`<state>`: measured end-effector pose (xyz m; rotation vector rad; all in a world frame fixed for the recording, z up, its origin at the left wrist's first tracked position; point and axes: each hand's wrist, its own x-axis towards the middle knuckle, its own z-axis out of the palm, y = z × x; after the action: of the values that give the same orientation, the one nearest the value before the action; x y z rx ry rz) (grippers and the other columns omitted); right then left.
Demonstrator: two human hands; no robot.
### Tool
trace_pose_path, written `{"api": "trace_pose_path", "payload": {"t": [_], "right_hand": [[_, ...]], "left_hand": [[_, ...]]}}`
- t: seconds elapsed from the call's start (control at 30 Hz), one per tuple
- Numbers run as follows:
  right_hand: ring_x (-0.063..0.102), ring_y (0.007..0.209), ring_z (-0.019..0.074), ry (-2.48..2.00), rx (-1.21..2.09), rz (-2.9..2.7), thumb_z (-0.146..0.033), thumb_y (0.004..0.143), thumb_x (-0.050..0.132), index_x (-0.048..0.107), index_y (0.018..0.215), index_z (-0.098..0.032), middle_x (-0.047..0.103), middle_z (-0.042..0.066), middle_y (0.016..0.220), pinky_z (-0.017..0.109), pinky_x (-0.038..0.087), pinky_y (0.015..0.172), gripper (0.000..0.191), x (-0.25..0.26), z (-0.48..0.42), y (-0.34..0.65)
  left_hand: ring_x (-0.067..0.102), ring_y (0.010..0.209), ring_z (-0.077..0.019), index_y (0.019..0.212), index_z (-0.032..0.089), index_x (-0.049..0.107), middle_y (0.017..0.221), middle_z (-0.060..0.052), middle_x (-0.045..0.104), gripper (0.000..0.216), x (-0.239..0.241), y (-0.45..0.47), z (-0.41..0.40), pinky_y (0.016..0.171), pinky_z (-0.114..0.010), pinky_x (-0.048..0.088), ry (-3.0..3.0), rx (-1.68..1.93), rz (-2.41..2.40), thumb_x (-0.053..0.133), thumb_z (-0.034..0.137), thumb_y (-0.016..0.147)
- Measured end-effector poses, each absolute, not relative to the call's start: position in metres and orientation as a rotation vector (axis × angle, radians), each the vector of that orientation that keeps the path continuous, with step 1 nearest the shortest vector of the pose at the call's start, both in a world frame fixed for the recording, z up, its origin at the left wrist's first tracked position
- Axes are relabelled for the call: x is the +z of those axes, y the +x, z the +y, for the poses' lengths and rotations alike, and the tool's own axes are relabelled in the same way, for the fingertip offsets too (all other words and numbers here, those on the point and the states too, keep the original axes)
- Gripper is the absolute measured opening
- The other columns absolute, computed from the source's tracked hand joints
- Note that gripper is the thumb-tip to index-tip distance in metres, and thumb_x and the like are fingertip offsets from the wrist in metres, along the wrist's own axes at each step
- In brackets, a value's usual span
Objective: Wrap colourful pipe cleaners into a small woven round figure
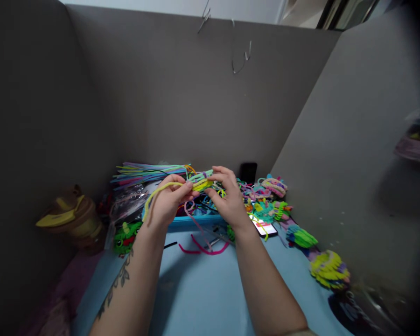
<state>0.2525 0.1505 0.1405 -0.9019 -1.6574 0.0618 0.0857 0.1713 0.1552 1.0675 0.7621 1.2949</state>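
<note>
My left hand (170, 200) and my right hand (227, 196) are raised together over the blue table (203, 294), both pinching a yellow pipe cleaner (161, 190). Its free end curves down to the left of my left hand. Between my fingertips the yellow wire is bunched into a small twisted piece (202, 185). A pale purple pipe cleaner (191, 210) dangles below my hands.
A bundle of straight coloured pipe cleaners (143, 172) lies behind my hands. Finished fuzzy craft pieces (269, 200) line the right side, a lit phone (266, 228) among them. A pink pipe cleaner (206, 249) lies on the table. A brown and yellow cup (73, 217) stands at left. Grey partitions enclose the desk.
</note>
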Motion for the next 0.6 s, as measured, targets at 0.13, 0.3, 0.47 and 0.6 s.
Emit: {"api": "trace_pose_path", "payload": {"t": [0.13,0.3,0.47,0.6], "right_hand": [[0.052,0.118,0.0231,-0.878,0.063,-1.664,-0.017,0.085,0.061,0.057,0.102,-0.029,0.054,0.006,0.120,0.049,0.041,0.103,0.022,0.1397,0.1519,0.2543],[0.054,0.114,0.0216,-0.850,0.067,-1.660,-0.018,0.084,0.062,0.057,0.096,-0.028,0.055,0.005,0.115,0.046,0.043,0.100,0.017,0.1380,0.1529,0.2567],[0.054,0.117,0.0206,-0.803,0.086,-1.665,-0.017,0.083,0.063,0.057,0.087,-0.025,0.057,0.005,0.119,0.043,0.044,0.099,0.011,0.1375,0.1535,0.2568],[0.059,0.114,0.0204,-0.805,0.216,-1.704,-0.020,0.084,0.063,0.057,0.085,-0.024,0.065,0.005,0.111,0.041,0.045,0.099,0.008,0.1367,0.1538,0.2564]], "left_hand": [[0.068,0.055,-0.0121,0.078,0.017,0.049,0.060,0.003,0.066,0.042,0.1604,0.0858,0.1669,0.051,-0.016,0.052,1.051,1.258,0.736,0.084,0.027,0.056],[0.067,0.055,-0.0101,0.077,0.018,0.048,0.059,0.003,0.067,0.043,0.1619,0.0867,0.1649,0.053,-0.015,0.052,1.069,1.212,0.699,0.084,0.029,0.056],[0.067,0.055,-0.0108,0.077,0.018,0.047,0.059,0.003,0.066,0.044,0.1603,0.0849,0.1650,0.052,-0.016,0.051,1.112,1.203,0.694,0.084,0.030,0.057],[0.064,0.054,-0.0097,0.079,0.018,0.049,0.060,0.005,0.063,0.038,0.1577,0.0816,0.1676,0.055,-0.019,0.053,1.199,1.259,0.766,0.080,0.030,0.061]]}}
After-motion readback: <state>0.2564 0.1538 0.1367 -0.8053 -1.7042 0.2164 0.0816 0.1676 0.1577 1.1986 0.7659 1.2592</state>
